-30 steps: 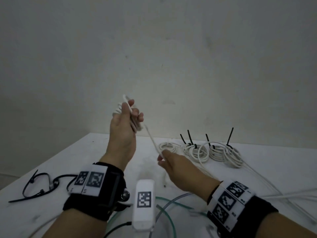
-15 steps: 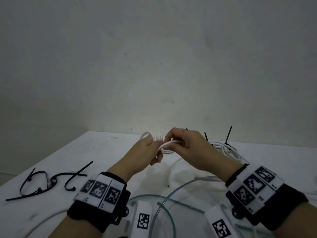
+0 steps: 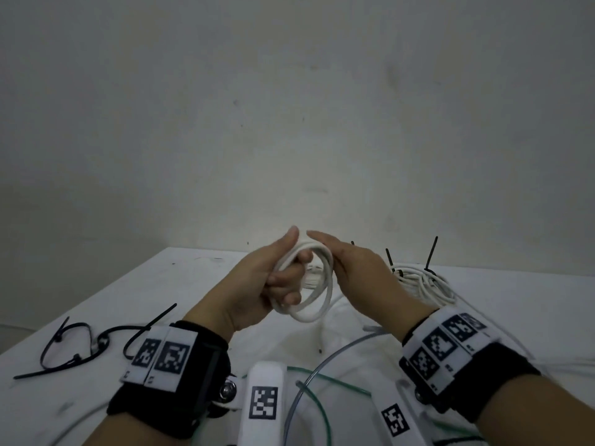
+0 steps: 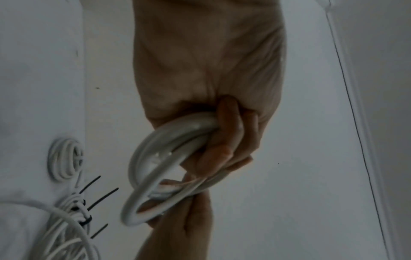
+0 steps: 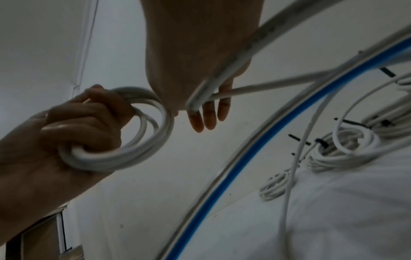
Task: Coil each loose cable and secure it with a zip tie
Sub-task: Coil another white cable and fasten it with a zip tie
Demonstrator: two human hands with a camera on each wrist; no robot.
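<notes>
Nearest us, thin clear and green tubes [image 3: 325, 379] curl across the white tabletop [image 3: 199, 284], with loose black zip ties [image 3: 80, 346] at its left edge. Above the table we hold a coil of thick white cable [image 3: 317, 288]: our left hand [image 3: 257, 284] has its fingers curled through the loops, while our right hand [image 3: 357, 268] lies against the coil's far side, fingers straight and together. Beyond, white cable bundles already cinched with black ties [image 3: 418, 278] rest near the wall.

Bare, dim off-white wall [image 3: 289, 107] behind a scuffed white table [image 3: 180, 284], faint glow at their junction.
</notes>
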